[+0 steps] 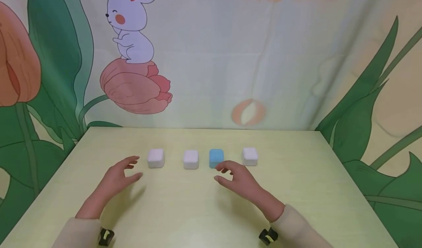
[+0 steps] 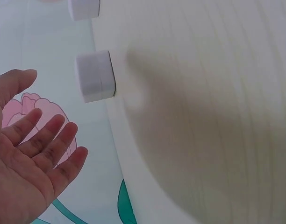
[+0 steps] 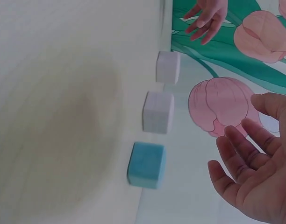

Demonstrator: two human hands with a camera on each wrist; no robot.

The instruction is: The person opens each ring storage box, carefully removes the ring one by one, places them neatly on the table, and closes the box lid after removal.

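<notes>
Several small rounded cubes stand in a row across the table. From left to right in the head view come a white cube point(image 1: 156, 158), a second white cube point(image 1: 191, 159), a blue cube point(image 1: 216, 158) and another white cube point(image 1: 250, 156). My left hand point(image 1: 116, 176) hovers just left of the leftmost cube, fingers relaxed and holding nothing. Near the blue cube, my right hand point(image 1: 238, 178) hangs above the table, its fingertips overlapping that cube's lower edge in the head view. The right wrist view shows a gap between the right hand point(image 3: 255, 172) and the blue cube point(image 3: 146, 164).
The pale wood-grain table point(image 1: 184, 211) ends at a printed cloth backdrop point(image 1: 211, 57) with a rabbit and tulips. Dark devices with yellow marks, a left one point(image 1: 106, 237) and a right one point(image 1: 268, 236), sit at the wrists.
</notes>
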